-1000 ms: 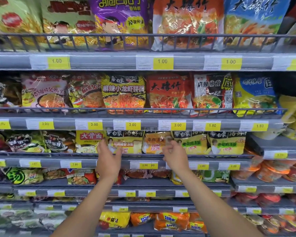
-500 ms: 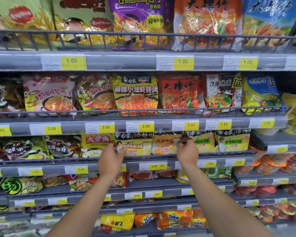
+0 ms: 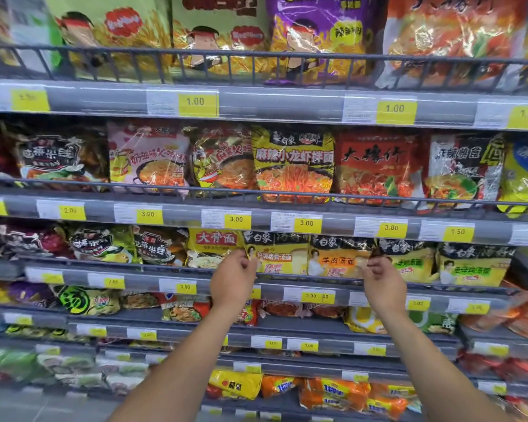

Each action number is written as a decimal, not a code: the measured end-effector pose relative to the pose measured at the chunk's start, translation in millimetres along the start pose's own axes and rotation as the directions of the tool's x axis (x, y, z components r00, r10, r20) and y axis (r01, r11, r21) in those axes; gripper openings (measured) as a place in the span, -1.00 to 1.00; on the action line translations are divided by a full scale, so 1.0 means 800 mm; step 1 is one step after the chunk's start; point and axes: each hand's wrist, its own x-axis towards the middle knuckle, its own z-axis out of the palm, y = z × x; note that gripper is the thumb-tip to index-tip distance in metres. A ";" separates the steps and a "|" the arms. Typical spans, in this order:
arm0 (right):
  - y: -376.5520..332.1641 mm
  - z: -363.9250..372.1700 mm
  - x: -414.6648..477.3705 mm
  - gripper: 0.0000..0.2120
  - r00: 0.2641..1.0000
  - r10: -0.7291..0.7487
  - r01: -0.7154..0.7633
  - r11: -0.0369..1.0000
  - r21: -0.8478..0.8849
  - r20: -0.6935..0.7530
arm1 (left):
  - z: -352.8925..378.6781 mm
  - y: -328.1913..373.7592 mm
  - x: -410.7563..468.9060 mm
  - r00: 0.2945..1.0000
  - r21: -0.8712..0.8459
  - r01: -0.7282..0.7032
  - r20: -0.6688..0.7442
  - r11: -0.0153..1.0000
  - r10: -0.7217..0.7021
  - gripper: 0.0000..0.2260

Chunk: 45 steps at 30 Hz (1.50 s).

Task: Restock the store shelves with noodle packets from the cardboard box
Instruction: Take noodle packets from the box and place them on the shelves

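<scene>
Both arms reach up to the third shelf (image 3: 287,280) of noodle packets. My left hand (image 3: 233,283) pinches the left edge of a yellow noodle packet (image 3: 279,258) that stands upright in the row. My right hand (image 3: 382,283) pinches the upper right corner of the orange noodle packet (image 3: 337,260) standing right beside it. Both packets stay on the shelf behind its wire rail. The cardboard box is out of view.
Shelves of packets fill the view above and below, each with a wire front rail (image 3: 256,194) and yellow price tags (image 3: 306,223). A yellow packet (image 3: 214,248) sits left of my left hand, another yellow packet (image 3: 409,260) right of my right hand. Bowl noodles (image 3: 525,321) stand at the lower right.
My left hand's fingers have closed from spread to a pinch on the yellow packet's edge. The right hand kept its hold at the orange packet's corner. The shelves have shifted rightward in view.
</scene>
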 end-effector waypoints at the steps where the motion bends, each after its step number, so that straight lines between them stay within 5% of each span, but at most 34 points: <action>1: -0.003 0.001 -0.002 -0.89 1.000 0.011 -0.011 1.000 0.017 -0.022 | -0.005 -0.007 -0.001 1.000 -0.014 -0.003 -0.007 1.000 0.002 -0.74; 5: -0.040 0.016 -0.052 -0.85 0.995 -0.079 0.085 0.991 0.104 -0.061 | -0.026 -0.046 0.001 0.989 0.007 0.027 -0.146 1.000 -0.025 -0.75; 7: -0.071 0.041 -0.087 -0.95 0.979 -0.164 0.154 0.984 0.089 0.124 | -0.038 -0.061 0.010 0.981 0.040 0.053 -0.191 0.998 -0.044 -0.71; 10: -0.120 0.097 -0.120 -0.82 0.888 -0.260 0.243 0.966 0.093 0.380 | -0.054 -0.075 0.026 0.975 0.078 0.104 -0.205 0.992 -0.086 -0.69; 13: -0.166 0.154 -0.134 -0.67 0.795 -0.297 0.261 0.955 0.143 0.529 | -0.063 -0.081 0.035 0.977 0.098 0.103 -0.196 0.990 -0.082 -0.73; 15: -0.185 0.180 -0.135 -0.62 0.798 -0.219 0.190 0.976 0.110 0.562 | -0.066 -0.084 0.039 0.980 0.099 0.102 -0.183 0.990 -0.083 -0.73; 22: -0.212 0.206 -0.155 -0.67 0.963 -0.089 0.132 0.978 -0.160 0.253 | -0.072 -0.093 0.055 0.981 0.136 0.173 -0.115 0.975 -0.158 -0.69; 30: -0.219 0.222 -0.142 -0.68 0.991 -0.006 0.004 1.000 0.013 0.132 | -0.063 -0.127 0.066 0.973 -0.046 0.196 -0.118 0.979 -0.200 -0.65; 34: -0.214 0.226 -0.135 -0.82 0.993 0.010 -0.015 0.999 0.040 0.118 | -0.072 -0.124 0.066 0.972 -0.165 0.186 -0.113 0.969 -0.206 -0.82; 40: -0.207 0.218 -0.140 -0.87 0.993 -0.028 0.022 0.998 0.051 0.118 | -0.076 -0.141 0.039 0.986 -0.272 -0.065 -0.167 0.960 0.020 -0.87; 45: -0.201 0.210 -0.141 -0.88 0.987 -0.044 0.050 0.998 -0.035 0.153 | -0.075 -0.154 0.038 0.995 -0.316 -0.072 -0.090 0.946 0.046 -0.88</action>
